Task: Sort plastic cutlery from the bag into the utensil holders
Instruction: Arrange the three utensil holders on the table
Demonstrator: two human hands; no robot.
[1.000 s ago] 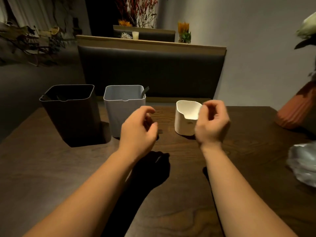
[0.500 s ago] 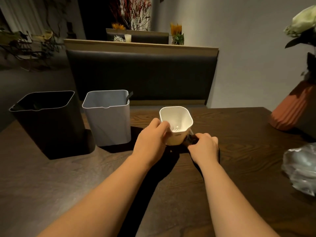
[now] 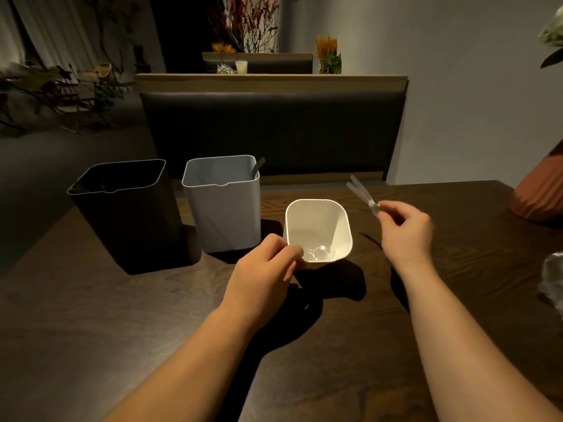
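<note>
On the dark, wood-grained worktop (image 3: 91, 330) three smooth plastic holders with rounded-square mouths stand in a row: a tall black holder (image 3: 128, 226) at the left, a grey holder (image 3: 225, 214) just beside it with a dark utensil handle (image 3: 258, 167) poking over its far right corner, and a shorter, tapering white holder (image 3: 304, 220) nearer the person. The left hand (image 3: 263, 271) curls its fingers round the white holder's near left corner. Clear spoon bowls (image 3: 320, 253) glint at its bottom. The right hand (image 3: 406, 233), raised just right of the holder, pinches thin clear cutlery pieces (image 3: 361, 193) by one end – which kind is too blurred to tell. A crinkled clear bag (image 3: 553, 278) lies at the right edge, near a ribbed terracotta vase (image 3: 539, 196).
</note>
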